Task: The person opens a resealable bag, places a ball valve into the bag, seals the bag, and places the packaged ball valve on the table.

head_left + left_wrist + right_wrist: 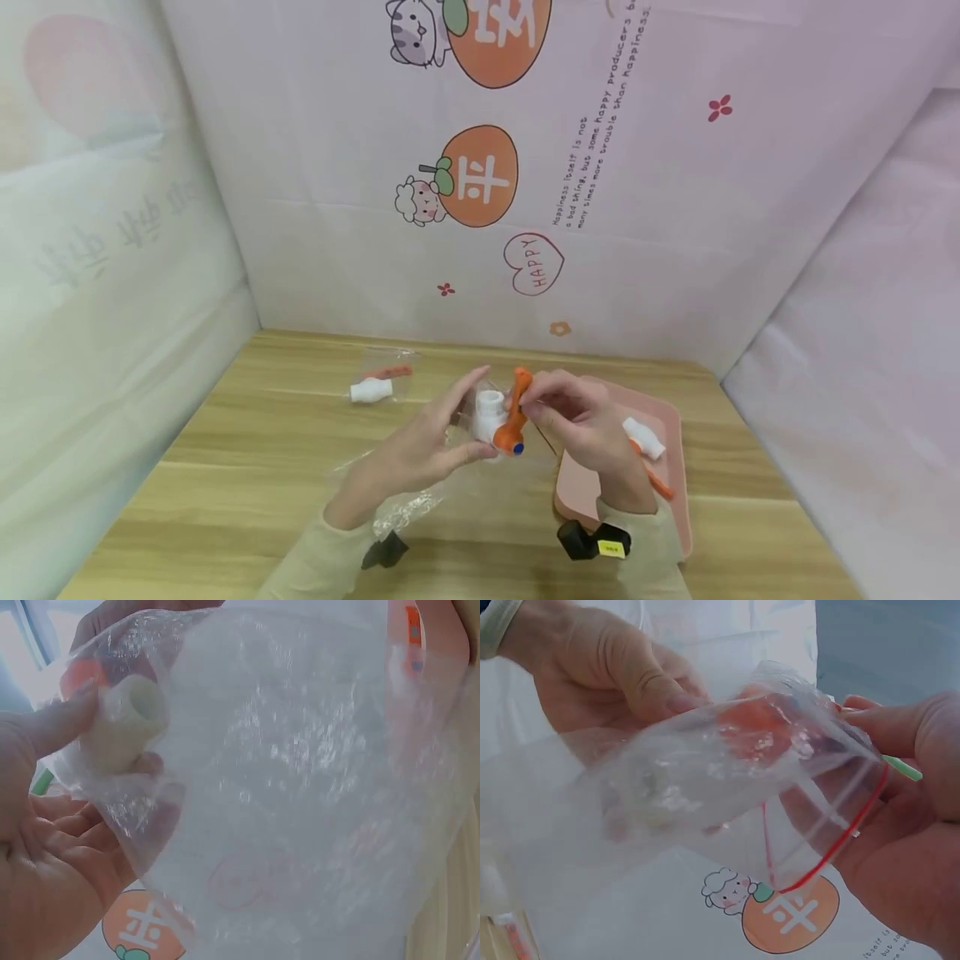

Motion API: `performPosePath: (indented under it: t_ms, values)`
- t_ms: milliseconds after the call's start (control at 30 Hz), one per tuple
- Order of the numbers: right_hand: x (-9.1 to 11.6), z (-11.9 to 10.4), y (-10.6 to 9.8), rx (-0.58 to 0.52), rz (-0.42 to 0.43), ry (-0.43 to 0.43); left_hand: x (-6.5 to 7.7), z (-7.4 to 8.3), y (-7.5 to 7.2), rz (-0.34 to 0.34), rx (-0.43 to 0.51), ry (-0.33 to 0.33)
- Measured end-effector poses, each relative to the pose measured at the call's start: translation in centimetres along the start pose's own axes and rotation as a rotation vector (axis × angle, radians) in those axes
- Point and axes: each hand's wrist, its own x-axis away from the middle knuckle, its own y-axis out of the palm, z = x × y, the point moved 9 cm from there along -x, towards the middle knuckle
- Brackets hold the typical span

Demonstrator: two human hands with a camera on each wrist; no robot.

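My left hand (pixel 412 458) holds a white plastic valve (pixel 487 421) with an orange lever handle (pixel 513 425), thumb on one side and fingers on the other. A clear zip bag (pixel 292 750) surrounds the valve, its film spreading toward my left forearm. At the handle's upper end, my right hand (pixel 581 421) pinches with thumb and index finger. In the right wrist view, the red seal line (pixel 832 862) of the bag runs beside the right hand (pixel 900 810), and the orange handle (pixel 757 727) shows through the film.
On the wooden table (pixel 225 467), another white valve (pixel 371 390) with an orange handle lies in a clear bag at the left. To the right, a pink tray (pixel 671 417) holds a white valve (pixel 643 437) with an orange handle (pixel 660 482). Printed white cloth (pixel 637 275) encloses the table.
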Motion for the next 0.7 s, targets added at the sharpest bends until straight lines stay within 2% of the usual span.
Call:
performPosePath:
  t_ms: [133,333,433,533,700]
  values:
    - [0.1,-0.2,0.8,-0.044,-0.06,-0.015,0.1,-0.5,0.0,-0.008,0.013,-0.055]
    - [0.1,-0.1,1.7,-0.057,-0.128,-0.018,0.4,-1.2,0.7,-0.112,0.088,-0.146]
    - [0.3,0.1,2.0,-0.046,-0.15,-0.002,0.5,-1.1,0.8,-0.125,0.146,-0.139]
    - [0.3,0.3,2.2,-0.018,-0.16,0.018,0.5,-0.7,0.5,-0.098,0.187,-0.103]
    - [0.2,0.4,2.4,0.052,-0.152,0.036,0.4,-0.2,-0.1,-0.049,0.173,-0.053]
